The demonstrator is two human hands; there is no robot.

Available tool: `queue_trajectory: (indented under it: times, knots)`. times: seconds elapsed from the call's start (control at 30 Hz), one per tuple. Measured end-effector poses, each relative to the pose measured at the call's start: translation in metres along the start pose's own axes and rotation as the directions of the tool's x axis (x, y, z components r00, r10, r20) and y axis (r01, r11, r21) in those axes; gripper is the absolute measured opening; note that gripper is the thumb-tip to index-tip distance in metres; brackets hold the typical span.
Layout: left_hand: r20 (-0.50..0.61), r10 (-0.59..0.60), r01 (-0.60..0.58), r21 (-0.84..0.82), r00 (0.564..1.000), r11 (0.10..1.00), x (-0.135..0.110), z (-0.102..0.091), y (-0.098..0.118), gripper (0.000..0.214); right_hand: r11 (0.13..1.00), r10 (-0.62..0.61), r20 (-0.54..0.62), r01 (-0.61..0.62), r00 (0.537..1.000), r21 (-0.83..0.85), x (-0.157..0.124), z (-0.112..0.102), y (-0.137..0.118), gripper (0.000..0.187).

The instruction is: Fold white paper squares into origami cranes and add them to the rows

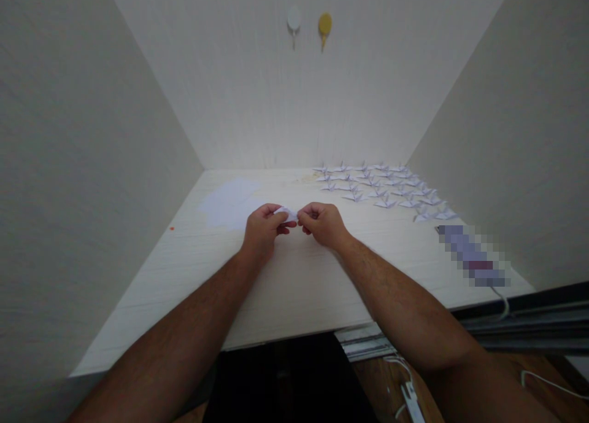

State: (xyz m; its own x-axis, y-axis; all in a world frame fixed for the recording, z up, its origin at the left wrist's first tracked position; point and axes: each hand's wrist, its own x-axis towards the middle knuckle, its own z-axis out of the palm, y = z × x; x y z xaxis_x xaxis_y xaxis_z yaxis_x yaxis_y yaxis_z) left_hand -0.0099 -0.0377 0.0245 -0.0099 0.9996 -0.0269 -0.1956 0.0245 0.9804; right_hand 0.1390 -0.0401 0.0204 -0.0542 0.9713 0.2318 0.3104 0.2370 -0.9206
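A small folded piece of white paper (288, 213) is held just above the middle of the table. My left hand (265, 228) grips its left part between thumb and fingers. At its right tip, my right hand (322, 223) pinches the paper with thumb and forefinger. The fingers cover part of the folds, so its exact shape is hard to make out. Beyond my right hand, rows of white folded paper cranes (380, 196) stand on the table. White paper sheets (227, 203) lie spread flat beyond my left hand.
The white table (294, 294) is enclosed by walls on three sides. A blurred-out device (473, 257) with a cable lies at the right edge. A small orange bit (172, 228) sits at the left. Two hooks (324, 24) hang on the back wall. A power strip (411, 398) lies below.
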Motion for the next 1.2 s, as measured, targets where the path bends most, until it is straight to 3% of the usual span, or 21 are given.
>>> queue_trajectory:
  times: [0.23, 0.4, 0.9, 1.03, 1.2]
  knots:
    - [0.094, 0.054, -0.069, 0.165, 0.994, 0.984, -0.001, -0.0024, -0.0009, 0.022, 0.998, -0.037, 0.035, 0.038, 0.999, -0.048, -0.0012, 0.0002, 0.002, 0.018]
    - [0.105, 0.088, -0.102, 0.133, 0.991, 0.986, 0.0024, -0.0057, -0.005, 0.023, 0.997, -0.057, 0.067, 0.053, 0.996, 0.055, -0.001, 0.0001, 0.0027, 0.021]
    - [0.103, 0.075, -0.082, 0.067, 0.992, 0.994, 0.0042, -0.0064, -0.0089, 0.019, 0.996, -0.065, 0.042, 0.062, 0.997, 0.065, 0.0, -0.0009, 0.006, 0.014]
    - [0.101, 0.095, -0.106, 0.104, 0.99, 0.989, 0.0033, -0.0068, -0.0073, 0.021, 0.997, -0.083, 0.018, 0.083, 0.996, -0.01, 0.0001, -0.0015, 0.0064, 0.014]
    - [0.143, 0.149, -0.173, 0.177, 0.978, 0.969, 0.0005, -0.0076, -0.0037, 0.024, 0.971, -0.2, -0.036, 0.193, 0.979, -0.141, -0.0017, -0.0035, 0.0036, 0.015]
